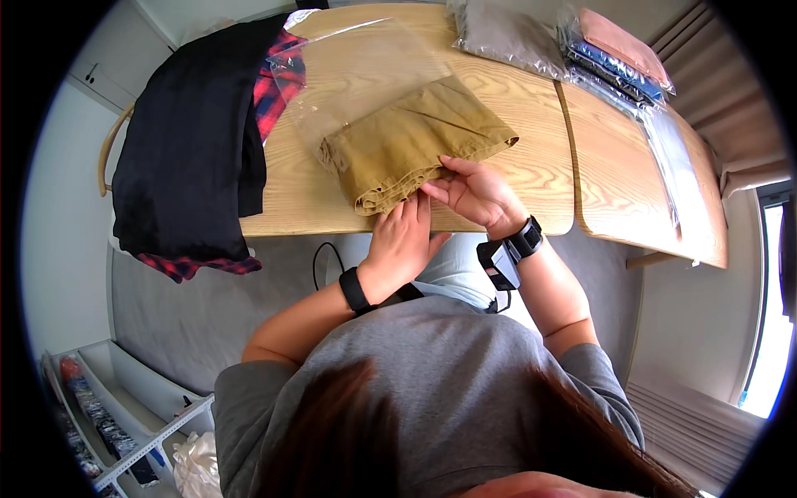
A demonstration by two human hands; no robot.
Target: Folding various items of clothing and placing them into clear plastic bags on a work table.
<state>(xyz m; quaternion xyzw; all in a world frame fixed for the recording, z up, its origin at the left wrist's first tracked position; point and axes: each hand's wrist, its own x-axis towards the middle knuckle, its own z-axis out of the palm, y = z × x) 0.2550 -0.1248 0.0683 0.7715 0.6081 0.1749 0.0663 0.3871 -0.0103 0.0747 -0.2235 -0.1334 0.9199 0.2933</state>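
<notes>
A folded mustard-brown garment (415,133) lies near the table's front edge, its layered folds facing me. A clear plastic bag (365,75) spreads flat beyond it; the garment's far part seems to be inside, though the bag's near rim is hard to make out. My left hand (402,246) reaches to the front folds with fingers stretched out and thumb apart, the fingertips touching or just under the cloth. My right hand (479,195) pinches the front edge right of it, thumb on top and fingers curled; whether bag film is also in the pinch I cannot tell.
Left on the table, a black garment (191,133) lies over a red plaid one (278,83) and hangs off the edge. At the far right are a bagged grey-brown garment (510,37), a stack of bagged clothes (623,50) and flat clear bags (672,166). A divided bin (124,373) stands lower left.
</notes>
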